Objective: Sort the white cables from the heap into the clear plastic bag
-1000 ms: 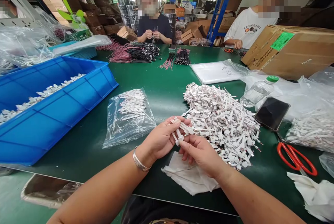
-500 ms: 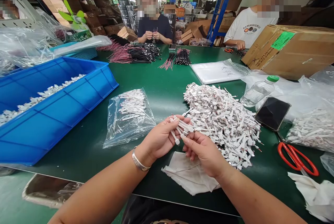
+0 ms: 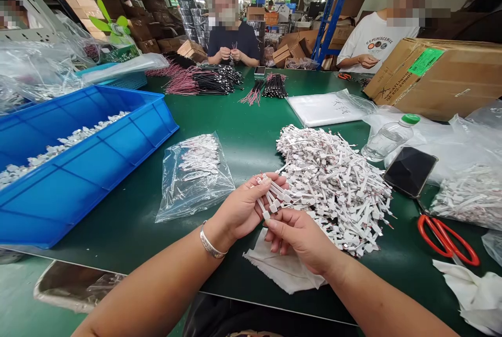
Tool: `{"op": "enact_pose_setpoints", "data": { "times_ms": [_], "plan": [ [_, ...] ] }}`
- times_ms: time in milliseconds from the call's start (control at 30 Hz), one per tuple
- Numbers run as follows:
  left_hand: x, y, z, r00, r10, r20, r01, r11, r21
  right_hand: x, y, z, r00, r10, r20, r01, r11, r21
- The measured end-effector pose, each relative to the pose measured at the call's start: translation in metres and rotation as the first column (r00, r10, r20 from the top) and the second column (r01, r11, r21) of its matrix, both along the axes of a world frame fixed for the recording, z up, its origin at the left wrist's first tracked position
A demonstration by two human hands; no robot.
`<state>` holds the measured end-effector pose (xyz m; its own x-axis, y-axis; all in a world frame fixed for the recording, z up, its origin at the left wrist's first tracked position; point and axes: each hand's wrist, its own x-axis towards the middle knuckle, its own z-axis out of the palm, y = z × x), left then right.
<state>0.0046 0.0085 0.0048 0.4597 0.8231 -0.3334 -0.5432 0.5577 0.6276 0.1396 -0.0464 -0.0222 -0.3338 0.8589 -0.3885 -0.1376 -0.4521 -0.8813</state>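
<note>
Fanning out at the near left edge of a large pile of white connectors (image 3: 333,185), a small bunch of white strips (image 3: 273,197) with square ends lies in the person's left hand (image 3: 237,211), whose fingers are curled around it, thumb on top. The right hand (image 3: 301,232), in front of the pile, has its thumb and index finger closed at the end of one strip. Below it, a pale cloth (image 3: 284,269) lies on the green table (image 3: 251,127), nearer than the pile. To the pile's left is a clear bag (image 3: 178,203) holding similar strips, and farther left a blue bin (image 3: 86,180). Right of the pile are a phone (image 3: 411,171), a green-capped bottle (image 3: 388,138) and red-handled scissors (image 3: 443,240). Well beyond the pile, a person in a dark top (image 3: 247,41) handles thin wires (image 3: 234,46).
</note>
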Motion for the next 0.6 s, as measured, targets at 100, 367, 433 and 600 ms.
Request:
{"op": "enact_pose_setpoints", "data": {
  "times_ms": [100, 367, 433, 600],
  "plan": [
    [0.001, -0.001, 0.000, 1.000, -0.003, -0.001, 0.003, 1.000, -0.007, -0.001, -0.001, -0.001, 1.000, 0.018, -0.005, -0.018, 1.000, -0.014],
    [-0.001, 0.003, -0.001, 0.998, 0.017, -0.059, -0.019, 1.000, -0.021, 0.007, 0.008, 0.001, 0.974, -0.226, -0.002, 0.226, 0.974, 0.024],
    [-0.001, 0.004, -0.002, 0.997, 0.019, -0.069, -0.020, 1.000, -0.013, 0.009, 0.009, 0.002, 0.963, -0.270, 0.001, 0.270, 0.962, 0.035],
    [-0.001, 0.003, -0.003, 0.997, 0.005, -0.082, -0.004, 1.000, 0.008, 0.011, 0.010, 0.000, 0.954, -0.290, 0.073, 0.279, 0.952, 0.129]
  ]
}}
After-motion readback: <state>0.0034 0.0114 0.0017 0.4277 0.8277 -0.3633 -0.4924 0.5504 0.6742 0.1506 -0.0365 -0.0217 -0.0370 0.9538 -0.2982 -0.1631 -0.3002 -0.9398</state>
